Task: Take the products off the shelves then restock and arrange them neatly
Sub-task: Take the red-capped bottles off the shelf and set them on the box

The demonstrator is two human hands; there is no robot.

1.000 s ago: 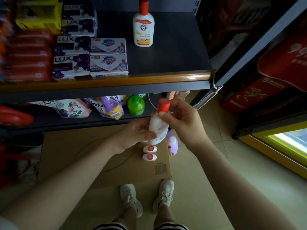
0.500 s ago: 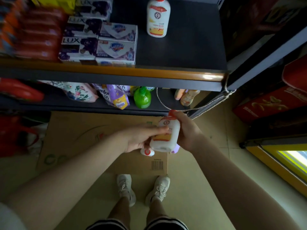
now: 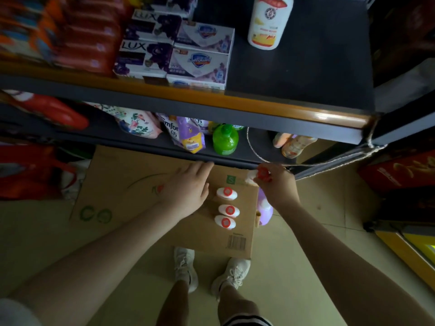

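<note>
My right hand [image 3: 277, 184] grips a white bottle with a red cap [image 3: 260, 173] by its top, low over the cardboard sheet [image 3: 131, 184] on the floor; most of the bottle is hidden by the hand. My left hand [image 3: 188, 187] hovers with relaxed fingers over the cardboard and holds nothing. Three matching red-capped white bottles [image 3: 227, 209] stand in a row on the cardboard between my hands. A purple bottle [image 3: 264, 209] stands at the cardboard's right edge. One more white bottle [image 3: 268, 22] stands alone on the upper shelf [image 3: 306, 67].
Soap boxes [image 3: 174, 52] are stacked on the upper shelf's left. The lower shelf holds refill pouches [image 3: 186, 135], a green bottle [image 3: 224, 141] and peach bottles [image 3: 294, 143]. A rope [image 3: 329, 161] hangs at the shelf post. Red boxes [image 3: 400, 170] stand to the right. My feet [image 3: 209, 269] are beneath the cardboard's near edge.
The left hand let go of the white bottle and drew aside. The right hand now holds it alone by the cap and has lowered it toward the cardboard.
</note>
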